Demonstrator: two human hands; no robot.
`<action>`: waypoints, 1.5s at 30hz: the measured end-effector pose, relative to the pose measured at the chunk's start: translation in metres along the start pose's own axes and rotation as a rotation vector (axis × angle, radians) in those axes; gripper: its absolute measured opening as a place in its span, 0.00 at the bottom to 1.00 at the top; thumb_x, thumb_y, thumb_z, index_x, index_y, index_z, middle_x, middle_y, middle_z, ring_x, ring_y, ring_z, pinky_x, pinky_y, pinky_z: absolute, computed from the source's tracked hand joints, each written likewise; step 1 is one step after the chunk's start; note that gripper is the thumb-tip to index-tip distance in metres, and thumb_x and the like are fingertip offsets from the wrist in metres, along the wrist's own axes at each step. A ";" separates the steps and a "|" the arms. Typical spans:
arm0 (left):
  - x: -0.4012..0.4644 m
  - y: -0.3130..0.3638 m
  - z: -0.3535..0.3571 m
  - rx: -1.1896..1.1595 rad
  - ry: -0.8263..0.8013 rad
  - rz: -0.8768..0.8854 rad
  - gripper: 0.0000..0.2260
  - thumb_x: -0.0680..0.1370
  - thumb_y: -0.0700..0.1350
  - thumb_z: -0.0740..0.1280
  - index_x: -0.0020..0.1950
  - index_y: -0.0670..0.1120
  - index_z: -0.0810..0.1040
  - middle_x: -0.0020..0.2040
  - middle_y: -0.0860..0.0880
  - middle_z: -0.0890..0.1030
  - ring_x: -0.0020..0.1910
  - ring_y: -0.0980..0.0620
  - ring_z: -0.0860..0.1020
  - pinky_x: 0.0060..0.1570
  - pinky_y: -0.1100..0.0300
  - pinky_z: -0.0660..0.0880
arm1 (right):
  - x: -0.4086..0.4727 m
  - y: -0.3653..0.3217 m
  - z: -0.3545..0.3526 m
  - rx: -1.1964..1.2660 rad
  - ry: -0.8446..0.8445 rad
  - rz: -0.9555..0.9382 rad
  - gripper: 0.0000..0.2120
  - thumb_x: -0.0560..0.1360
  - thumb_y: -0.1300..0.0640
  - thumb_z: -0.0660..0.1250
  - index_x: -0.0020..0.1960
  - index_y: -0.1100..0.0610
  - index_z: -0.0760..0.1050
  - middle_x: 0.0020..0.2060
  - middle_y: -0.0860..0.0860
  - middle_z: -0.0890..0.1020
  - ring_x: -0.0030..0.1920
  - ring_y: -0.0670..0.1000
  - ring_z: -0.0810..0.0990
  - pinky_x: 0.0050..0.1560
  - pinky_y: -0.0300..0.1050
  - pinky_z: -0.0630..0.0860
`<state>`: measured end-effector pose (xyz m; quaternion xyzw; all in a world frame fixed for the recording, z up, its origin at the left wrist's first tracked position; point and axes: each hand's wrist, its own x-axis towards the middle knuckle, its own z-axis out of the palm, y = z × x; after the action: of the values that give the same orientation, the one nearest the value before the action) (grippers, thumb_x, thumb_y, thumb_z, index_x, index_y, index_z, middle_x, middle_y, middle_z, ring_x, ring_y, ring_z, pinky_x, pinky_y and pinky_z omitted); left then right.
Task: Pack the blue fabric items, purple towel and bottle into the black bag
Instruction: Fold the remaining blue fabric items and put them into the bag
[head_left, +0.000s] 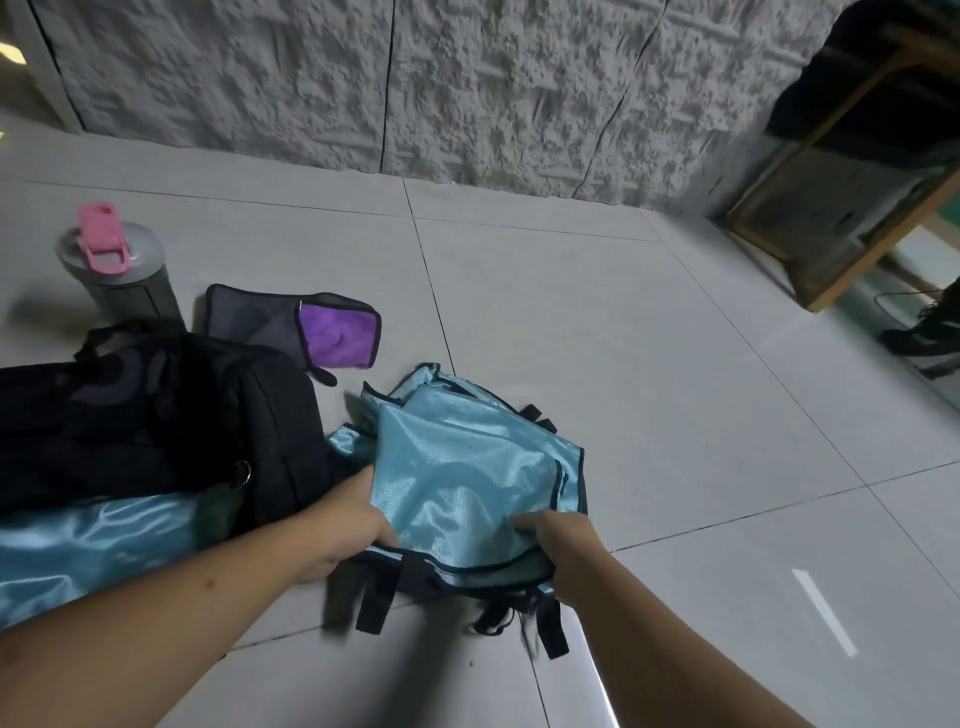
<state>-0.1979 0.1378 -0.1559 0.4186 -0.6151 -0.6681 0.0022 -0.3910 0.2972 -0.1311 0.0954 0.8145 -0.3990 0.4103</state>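
A shiny light-blue fabric item (457, 467) with dark trim and black straps lies folded on the tiled floor in front of me. My left hand (345, 525) grips its near left edge and my right hand (563, 545) pinches its near right edge. The black bag (156, 415) sits on the floor to the left. More shiny blue fabric (88, 545) shows at the bag's near side. Behind the bag lies the purple towel (337, 332), partly inside a grey mesh pouch (254, 319). The grey bottle (119, 270) with a pink lid stands at the far left.
A rough grey wall (467, 83) runs along the back of the floor. A wooden-framed piece of furniture (841, 208) stands at the far right, and a dark shoe (924, 338) rests by the right edge.
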 end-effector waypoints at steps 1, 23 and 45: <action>-0.001 0.001 -0.001 0.005 0.003 0.001 0.34 0.66 0.26 0.69 0.63 0.58 0.74 0.56 0.53 0.83 0.57 0.52 0.79 0.59 0.53 0.78 | 0.001 0.000 0.001 -0.026 0.023 -0.024 0.16 0.63 0.62 0.78 0.49 0.63 0.79 0.43 0.60 0.86 0.43 0.62 0.86 0.48 0.60 0.84; -0.010 0.001 0.008 0.294 -0.003 0.048 0.34 0.66 0.31 0.73 0.69 0.55 0.76 0.61 0.46 0.79 0.46 0.49 0.82 0.48 0.56 0.82 | -0.019 -0.042 -0.008 -0.497 -0.021 -0.397 0.14 0.62 0.57 0.73 0.47 0.60 0.81 0.42 0.59 0.86 0.44 0.61 0.86 0.44 0.60 0.84; -0.016 0.000 0.001 -0.433 -0.039 0.052 0.33 0.79 0.61 0.64 0.77 0.71 0.48 0.78 0.63 0.54 0.77 0.60 0.52 0.77 0.47 0.50 | -0.053 -0.043 0.084 -0.108 -0.186 -0.497 0.11 0.81 0.56 0.62 0.48 0.62 0.80 0.36 0.61 0.83 0.29 0.54 0.81 0.32 0.49 0.77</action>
<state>-0.1878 0.1470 -0.1471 0.3794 -0.4677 -0.7923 0.0977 -0.3282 0.2170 -0.0960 -0.1663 0.7918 -0.4505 0.3775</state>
